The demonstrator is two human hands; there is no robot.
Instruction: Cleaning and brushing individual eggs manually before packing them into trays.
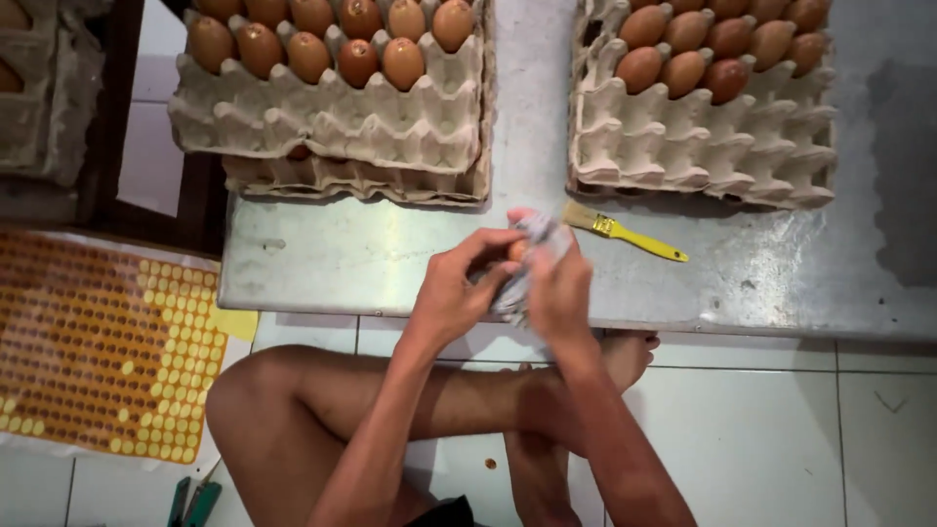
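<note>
Item, centre of view: our left hand (451, 293) and right hand (558, 288), drawn together over the near edge of the metal table (390, 259). Between them we hold one brown egg (516, 251), only a sliver of it showing, wrapped in a pale grey cloth (535, 242). Left hand: fingers curled, tips pinching the egg from its 9 o'clock side. Right hand: closed around the cloth, pressing it on the egg from 3 o'clock. The egg lies directly between the two hands, both touching it or its wrap; neither is plainly nearer. We cannot tell its long axis, as the cloth hides it. Item, 2 o'clock of the hands, near: a yellow-handled brush (625, 232), lying flat, bristles toward 10 o'clock, handle toward 4 o'clock; the right hand is the nearer. Item, 11 o'clock: stacked egg trays (332, 127), top tray partly filled. Item, 1 o'clock: a second egg tray (703, 137), partly filled. Item, 9 o'clock, on the floor: a sheet of round yellow stickers (107, 351).
</note>
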